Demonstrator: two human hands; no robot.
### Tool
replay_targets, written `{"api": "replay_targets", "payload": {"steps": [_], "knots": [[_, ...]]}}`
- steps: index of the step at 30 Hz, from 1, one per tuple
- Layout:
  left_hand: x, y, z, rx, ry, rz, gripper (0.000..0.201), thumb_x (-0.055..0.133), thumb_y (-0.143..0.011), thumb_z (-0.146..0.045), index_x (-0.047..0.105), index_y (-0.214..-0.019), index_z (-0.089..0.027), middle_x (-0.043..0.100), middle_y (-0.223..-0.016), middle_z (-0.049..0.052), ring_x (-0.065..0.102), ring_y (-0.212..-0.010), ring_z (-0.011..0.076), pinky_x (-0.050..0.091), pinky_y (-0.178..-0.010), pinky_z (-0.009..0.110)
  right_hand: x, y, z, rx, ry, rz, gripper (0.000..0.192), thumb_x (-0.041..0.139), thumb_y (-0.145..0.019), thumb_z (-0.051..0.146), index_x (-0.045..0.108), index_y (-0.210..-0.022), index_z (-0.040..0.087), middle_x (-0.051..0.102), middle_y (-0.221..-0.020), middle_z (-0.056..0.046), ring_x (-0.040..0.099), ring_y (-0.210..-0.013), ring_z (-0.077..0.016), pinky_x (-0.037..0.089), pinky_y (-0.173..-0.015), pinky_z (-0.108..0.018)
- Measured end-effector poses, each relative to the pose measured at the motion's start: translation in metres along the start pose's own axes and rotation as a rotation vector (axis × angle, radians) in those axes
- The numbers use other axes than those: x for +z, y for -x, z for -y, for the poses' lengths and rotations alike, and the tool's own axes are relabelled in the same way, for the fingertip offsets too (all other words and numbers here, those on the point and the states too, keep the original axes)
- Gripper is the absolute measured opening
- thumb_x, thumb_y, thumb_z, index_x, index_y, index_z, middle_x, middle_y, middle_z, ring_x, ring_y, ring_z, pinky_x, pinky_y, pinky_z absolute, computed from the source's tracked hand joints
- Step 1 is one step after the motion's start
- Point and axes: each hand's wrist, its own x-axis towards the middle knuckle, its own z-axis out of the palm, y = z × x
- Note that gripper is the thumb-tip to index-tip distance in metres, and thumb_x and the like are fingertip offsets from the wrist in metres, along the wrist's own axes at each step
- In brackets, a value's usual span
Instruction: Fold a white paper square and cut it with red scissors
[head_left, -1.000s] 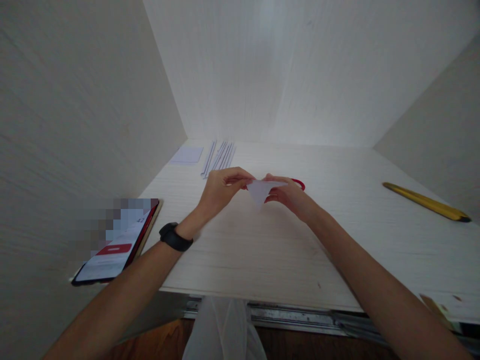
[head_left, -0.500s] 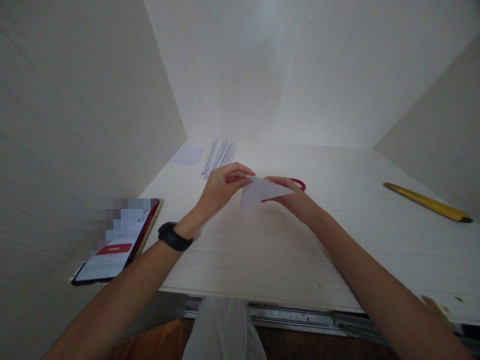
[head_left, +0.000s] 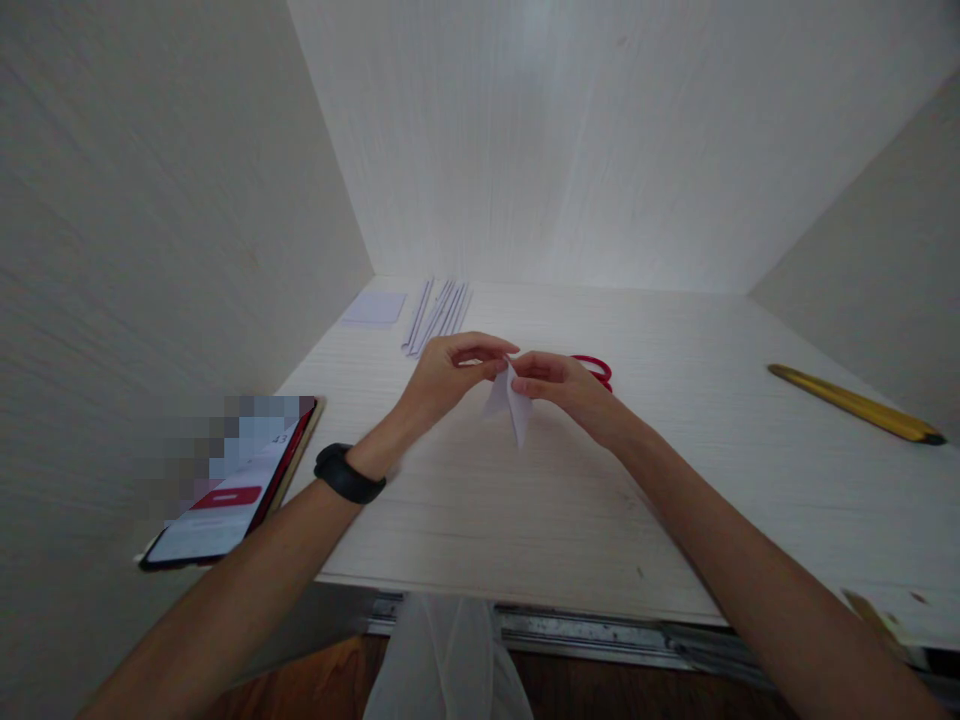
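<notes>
Both hands meet above the middle of the desk (head_left: 570, 520), pinching a small folded paper triangle (head_left: 513, 403) between them. The left hand (head_left: 442, 375) grips its upper left corner, the right hand (head_left: 562, 385) its upper right; its point hangs downward toward the desk.

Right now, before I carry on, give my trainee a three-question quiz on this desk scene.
1. True or false: both hands pinch the folded white paper above the desk.
2. What lies just behind the right hand: A) red scissors, B) a cup, C) a stapler?
3. Fill in: the phone leans at the desk's ____ edge, near the left hand's wrist.

Key: 1 true; 2 A; 3 left.
</notes>
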Motion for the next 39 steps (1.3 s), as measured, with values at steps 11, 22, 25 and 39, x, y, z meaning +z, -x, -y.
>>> {"api": "replay_targets", "payload": {"steps": [11,22,25,39], "knots": [[0.0016,0.0011,-0.0001,-0.181,0.199,-0.014,0.027,0.077,-0.066,-0.026,0.069,-0.09,-0.017,0.07,-0.084,0.003,0.066,-0.082,0.0153,0.057,-0.075,0.029,0.0005,0.0002,0.0029,-0.058,0.055,-0.099,0.025,0.077,-0.065,0.036,0.062,-0.07,0.017,0.061,-0.068,0.003,0.054,-0.064,-0.0098,0.042,-0.065,-0.026],[0.0021,0.0004,0.0005,-0.377,0.173,0.155,0.023,0.076,-0.067,-0.029,0.07,-0.082,-0.012,0.07,-0.077,0.003,0.066,-0.07,0.0124,0.056,-0.072,0.028,-0.006,-0.002,0.0042,-0.164,-0.03,-0.338,0.03,0.079,-0.061,0.038,0.058,-0.069,0.019,0.06,-0.067,0.003,0.05,-0.058,-0.008,0.041,-0.055,-0.022],[0.0016,0.0001,0.002,-0.402,0.181,0.17,0.026,0.076,-0.067,-0.029,0.07,-0.085,-0.012,0.072,-0.078,0.005,0.067,-0.07,0.0135,0.056,-0.072,0.029,-0.0063,-0.0032,0.0028,-0.195,-0.046,-0.343,0.027,0.079,-0.062,0.036,0.059,-0.069,0.019,0.061,-0.068,0.003,0.052,-0.059,-0.0083,0.043,-0.056,-0.022],[0.0038,0.0017,0.0003,-0.438,0.143,0.196,0.018,0.077,-0.064,-0.019,0.072,-0.08,-0.013,0.073,-0.075,0.003,0.068,-0.067,0.0128,0.055,-0.07,0.027,-0.0048,-0.0027,0.0019,-0.266,0.07,-0.385,0.023,0.074,-0.068,0.034,0.057,-0.071,0.019,0.059,-0.071,0.001,0.054,-0.064,-0.0106,0.043,-0.06,-0.024]]}}
